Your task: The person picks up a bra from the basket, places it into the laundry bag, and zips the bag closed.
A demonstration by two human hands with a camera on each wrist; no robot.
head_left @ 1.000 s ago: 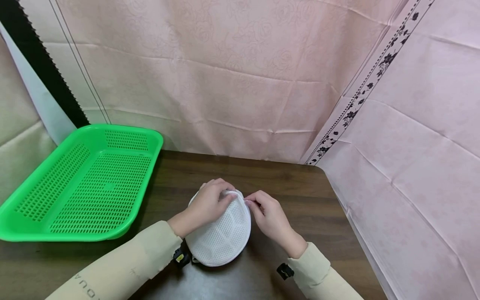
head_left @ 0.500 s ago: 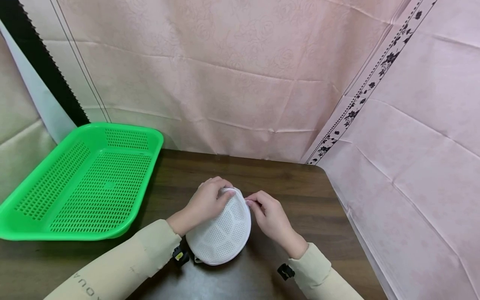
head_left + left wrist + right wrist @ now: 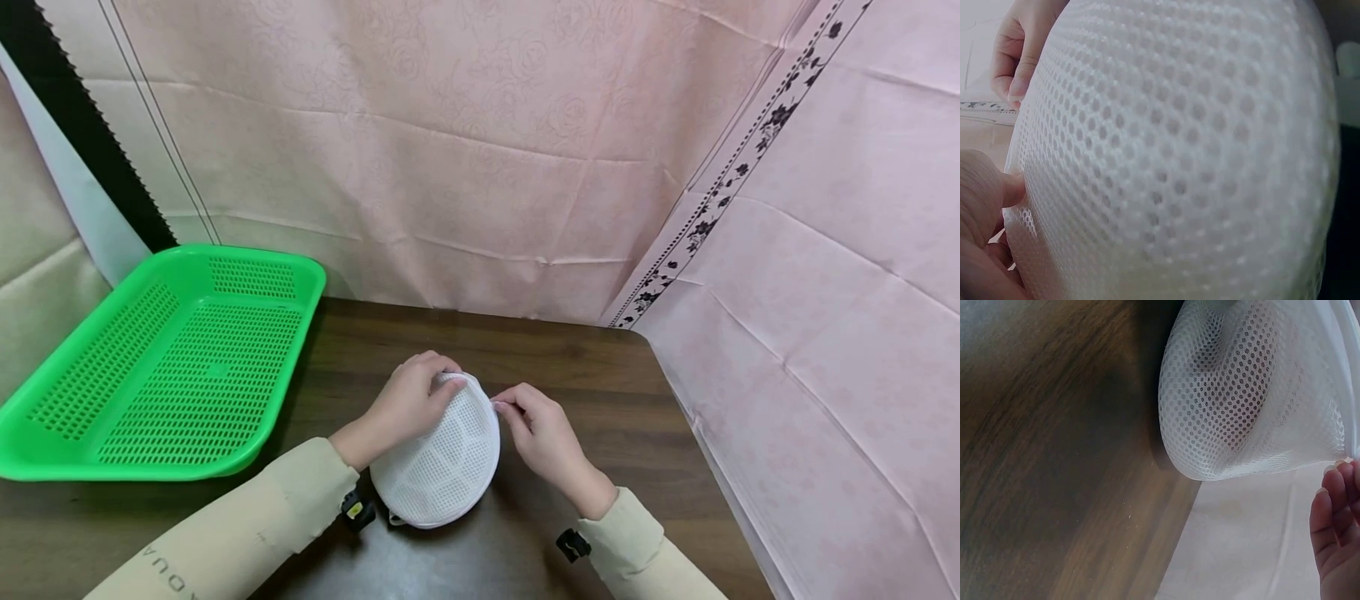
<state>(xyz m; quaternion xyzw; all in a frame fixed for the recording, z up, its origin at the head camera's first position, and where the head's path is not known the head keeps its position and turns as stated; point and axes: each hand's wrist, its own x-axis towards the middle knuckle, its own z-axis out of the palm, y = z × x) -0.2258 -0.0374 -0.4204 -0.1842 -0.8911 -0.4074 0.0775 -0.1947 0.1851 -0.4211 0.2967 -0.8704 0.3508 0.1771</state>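
Observation:
A round white mesh laundry bag (image 3: 442,467) with a smooth piped rim is held tilted over the table in the head view. My left hand (image 3: 412,400) grips its upper left edge, thumb on the mesh face and fingers behind. At the upper right rim, the thumb and index finger of my right hand (image 3: 543,433) pinch a small bit at the edge; what it is lies hidden under the fingertips. The left wrist view is mostly filled by the mesh (image 3: 1179,137). In the right wrist view the bag's soft side (image 3: 1229,394) bulges, see-through, beside the rim.
A green plastic basket (image 3: 281,425) with perforated walls stands to the left on the brown wooden table (image 3: 585,358). Pale patterned cloth (image 3: 450,167) hangs behind the table and along its right side. Each wrist wears a small black camera (image 3: 573,546).
My left hand and the mesh bag have shifted slightly up and left. My right hand stays nearly in place, still pinching at the rim.

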